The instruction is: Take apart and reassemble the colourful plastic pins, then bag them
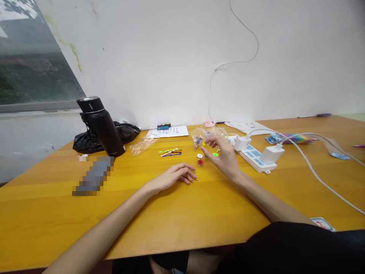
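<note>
My left hand point(176, 176) lies flat on the wooden table point(57, 213), fingers stretched out, holding nothing. My right hand point(224, 152) is raised a little above the table, its fingers pinched on a clear plastic bag point(201, 137) with small coloured parts inside. A small red and white part point(200, 160) sits on the table between the two hands. Several thin coloured sticks point(170, 152) lie just beyond my left hand.
A black flask point(101, 126) stands at the left in front of a black bag point(125, 133). A white power strip point(256, 156) with plugged adapters and cables lies right of my right hand. Papers point(171, 131), a screwdriver point(163, 126) and another clear bag point(142, 144) lie near the wall.
</note>
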Available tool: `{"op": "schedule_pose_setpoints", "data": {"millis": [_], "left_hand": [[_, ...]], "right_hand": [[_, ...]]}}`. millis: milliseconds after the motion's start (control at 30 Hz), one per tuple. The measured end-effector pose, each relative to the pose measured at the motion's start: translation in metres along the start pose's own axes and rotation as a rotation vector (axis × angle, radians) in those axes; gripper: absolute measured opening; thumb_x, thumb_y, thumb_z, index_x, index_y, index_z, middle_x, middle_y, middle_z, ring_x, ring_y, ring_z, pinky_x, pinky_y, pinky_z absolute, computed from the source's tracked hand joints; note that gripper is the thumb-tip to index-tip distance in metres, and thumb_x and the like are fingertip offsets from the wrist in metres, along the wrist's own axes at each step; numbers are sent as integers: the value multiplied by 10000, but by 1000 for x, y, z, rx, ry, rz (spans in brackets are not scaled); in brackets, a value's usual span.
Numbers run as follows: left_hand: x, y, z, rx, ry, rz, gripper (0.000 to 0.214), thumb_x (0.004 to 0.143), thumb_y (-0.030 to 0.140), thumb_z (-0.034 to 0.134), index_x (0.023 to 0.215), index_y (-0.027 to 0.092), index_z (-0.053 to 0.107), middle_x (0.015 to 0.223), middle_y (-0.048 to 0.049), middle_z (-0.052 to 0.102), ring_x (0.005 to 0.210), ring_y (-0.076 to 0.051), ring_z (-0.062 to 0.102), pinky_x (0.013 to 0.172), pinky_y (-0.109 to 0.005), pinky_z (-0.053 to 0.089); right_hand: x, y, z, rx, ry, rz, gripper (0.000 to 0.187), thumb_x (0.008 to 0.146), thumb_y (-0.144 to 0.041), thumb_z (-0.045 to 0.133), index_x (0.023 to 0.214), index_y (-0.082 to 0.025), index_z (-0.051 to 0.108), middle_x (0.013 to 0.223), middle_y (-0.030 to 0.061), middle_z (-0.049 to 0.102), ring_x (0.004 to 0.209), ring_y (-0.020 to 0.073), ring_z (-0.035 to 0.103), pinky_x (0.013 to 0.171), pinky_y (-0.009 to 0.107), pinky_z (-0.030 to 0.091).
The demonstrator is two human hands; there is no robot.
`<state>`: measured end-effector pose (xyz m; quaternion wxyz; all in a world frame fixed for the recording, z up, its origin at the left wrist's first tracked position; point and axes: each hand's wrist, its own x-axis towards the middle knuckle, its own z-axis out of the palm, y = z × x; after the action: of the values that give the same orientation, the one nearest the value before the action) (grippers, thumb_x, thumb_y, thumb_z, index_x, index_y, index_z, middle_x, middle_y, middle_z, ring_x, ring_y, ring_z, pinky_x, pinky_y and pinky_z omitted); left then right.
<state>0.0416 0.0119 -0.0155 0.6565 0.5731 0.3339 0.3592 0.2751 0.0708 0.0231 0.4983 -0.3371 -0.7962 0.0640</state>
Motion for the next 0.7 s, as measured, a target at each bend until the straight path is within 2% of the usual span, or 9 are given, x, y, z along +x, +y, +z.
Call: {"op": "schedule_pose_setpoints", "data": {"millis": [133,300,400,500,600,700], "left_hand": [[-2,4,4,37,-7,3,365,956,470,625,1105,141,673,1090,-150,723,979,-202,676,929,-364,507],[-2,3,4,60,-13,6,358,951,466,628,1097,142,666,1071,-140,716,975,-199,665,920,-360,501],[-1,2,4,84,-27,6,352,961,461,613,1106,143,661,1081,-139,711,980,-197,658,924,-362,495],[-1,1,3,120,-41,11,342,978,448,590,1120,144,655,1100,-141,701,985,-194,651,927,-360,492],[0,0,3,145,-45,21,332,986,429,577,1135,139,644,1107,-143,696,981,-191,647,921,-359,494],[0,-1,2,164,-54,30,317,995,405,564,1140,131,630,1113,-145,693,981,-187,646,918,-357,494]], "right_hand": [[2,-2,-3,-15,43,-3,130,965,-314,618,1079,-258,590,1092,82,633,908,245,596,855,411,497],[1,-1,-2,-126,-28,16,203,975,-254,555,1173,-277,588,1129,90,613,978,266,598,931,440,483],[3,6,-6,-232,-49,21,180,956,-228,541,1122,-260,601,1122,99,595,1019,282,598,920,439,483],[5,19,-12,-435,-80,40,142,920,-212,553,1054,-220,598,1073,118,605,1018,310,601,884,441,479],[4,33,-20,-684,-179,101,155,906,-197,538,1044,-182,606,1080,152,631,978,327,623,807,421,476],[-1,41,-27,-864,-336,255,203,941,-211,497,1091,-141,615,1111,177,653,945,330,661,726,387,474]]}}
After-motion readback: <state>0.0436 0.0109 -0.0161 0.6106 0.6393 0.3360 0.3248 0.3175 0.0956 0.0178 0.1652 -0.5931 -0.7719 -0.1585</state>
